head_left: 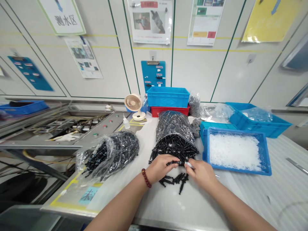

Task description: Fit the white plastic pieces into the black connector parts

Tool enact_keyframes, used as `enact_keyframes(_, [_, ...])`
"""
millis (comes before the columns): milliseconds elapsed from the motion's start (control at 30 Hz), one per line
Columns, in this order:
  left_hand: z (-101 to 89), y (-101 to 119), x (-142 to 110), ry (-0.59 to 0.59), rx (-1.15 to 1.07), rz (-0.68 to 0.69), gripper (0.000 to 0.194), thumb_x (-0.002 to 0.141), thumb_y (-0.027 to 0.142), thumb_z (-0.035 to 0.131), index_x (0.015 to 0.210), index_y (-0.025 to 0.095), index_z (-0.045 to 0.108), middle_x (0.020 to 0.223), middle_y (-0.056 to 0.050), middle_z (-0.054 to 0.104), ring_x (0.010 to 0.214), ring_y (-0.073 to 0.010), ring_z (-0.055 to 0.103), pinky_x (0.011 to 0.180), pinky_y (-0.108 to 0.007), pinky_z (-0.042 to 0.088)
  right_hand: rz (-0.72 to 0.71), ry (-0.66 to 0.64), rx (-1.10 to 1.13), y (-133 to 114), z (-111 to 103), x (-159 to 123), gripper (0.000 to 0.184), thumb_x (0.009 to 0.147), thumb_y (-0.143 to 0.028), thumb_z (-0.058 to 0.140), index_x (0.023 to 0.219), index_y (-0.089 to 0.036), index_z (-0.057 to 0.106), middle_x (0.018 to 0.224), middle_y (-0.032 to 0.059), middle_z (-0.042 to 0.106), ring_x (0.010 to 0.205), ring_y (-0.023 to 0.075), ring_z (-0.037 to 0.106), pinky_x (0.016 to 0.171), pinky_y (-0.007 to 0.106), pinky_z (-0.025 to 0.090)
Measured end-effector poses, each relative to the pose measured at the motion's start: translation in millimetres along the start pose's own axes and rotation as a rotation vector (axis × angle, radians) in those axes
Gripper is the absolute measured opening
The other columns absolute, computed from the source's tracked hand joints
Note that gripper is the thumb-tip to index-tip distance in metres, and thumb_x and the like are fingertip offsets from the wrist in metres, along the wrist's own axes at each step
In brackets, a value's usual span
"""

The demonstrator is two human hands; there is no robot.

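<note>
My left hand (160, 167), with a red bead bracelet on the wrist, is closed on a small black plastic part (173, 163). My right hand (202, 173) is closed in a pinch on a small white piece (189, 165) that touches the black part's end. Both hands hover over a small heap of black parts (175, 180) on the white table. Just behind them a clear bag (173, 131) spills many more black parts. A second clear bag of black parts (113, 150) lies to the left.
A blue tray of white pieces (267, 171) sits right of my hands, with more blue bins (262, 123) behind. A blue bin on a red one (167, 110), a small fan (133, 104), a dropper bottle (126, 122) and a metal machine bed (60, 128) stand further back.
</note>
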State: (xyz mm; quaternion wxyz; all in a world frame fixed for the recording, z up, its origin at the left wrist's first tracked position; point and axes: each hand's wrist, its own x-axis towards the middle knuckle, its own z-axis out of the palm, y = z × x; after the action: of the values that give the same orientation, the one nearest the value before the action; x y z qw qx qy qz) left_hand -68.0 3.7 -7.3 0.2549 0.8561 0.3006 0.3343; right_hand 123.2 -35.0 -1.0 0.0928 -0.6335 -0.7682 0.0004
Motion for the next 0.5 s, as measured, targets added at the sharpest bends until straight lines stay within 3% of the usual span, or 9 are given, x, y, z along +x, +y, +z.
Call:
enact_keyframes(100, [-3.1,2,3,0.021,-0.311,-0.218,0.027,0.08,0.032,0.056,0.099,0.014,0.063,0.079,-0.006,0.066,0.059,-0.011,0.055,0.06,-0.023,0.046,-0.003,-0.002,0.015,0,-3,0,0.027,0.087,-0.035,0.041,0.069,-0.021,0.055,0.063,0.0006,0.064,0.058,0.0135,0.057,0.05,0.025,0.018])
enact_keyframes(200, [-7.6,4,6,0.129,-0.722,-0.461,0.038,0.073,0.037,0.061,0.101,0.012,0.055,0.072,-0.002,0.058,0.047,-0.0054,0.042,0.04,-0.015,0.03,-0.013,0.02,0.029,0,-4,0,0.027,0.087,-0.034,0.04,0.069,-0.021,0.054,0.062,0.0002,0.063,0.058,0.0135,0.056,0.05,0.024,0.019])
enact_keyframes(267, [-10.3,3,8,0.228,-0.838,-0.515,0.04,0.066,0.04,0.067,0.092,0.014,0.05,0.071,0.001,0.052,0.048,-0.0043,0.038,0.038,-0.013,0.023,-0.02,0.036,0.035,0,-4,0,0.028,0.088,-0.034,0.039,0.068,-0.021,0.053,0.06,-0.0001,0.062,0.057,0.0135,0.055,0.049,0.024,0.019])
enact_keyframes(367, [-12.2,0,9,0.235,-0.617,-0.466,0.036,0.067,0.045,0.064,0.069,0.015,0.044,0.062,0.004,0.045,0.048,-0.0052,0.036,0.041,-0.015,0.028,-0.031,0.041,0.044,0,-4,0,0.027,0.088,-0.034,0.039,0.068,-0.021,0.052,0.059,-0.0004,0.061,0.057,0.0137,0.055,0.049,0.024,0.019])
enact_keyframes(500, [-10.3,-2,6,0.122,0.173,-0.36,0.036,0.085,0.04,0.045,0.06,0.014,0.05,0.064,-0.001,0.052,0.064,-0.0129,0.049,0.061,-0.024,0.04,-0.044,0.04,0.061,0,-4,-1,0.027,0.088,-0.035,0.038,0.068,-0.021,0.051,0.059,-0.0007,0.06,0.056,0.0137,0.055,0.049,0.024,0.019])
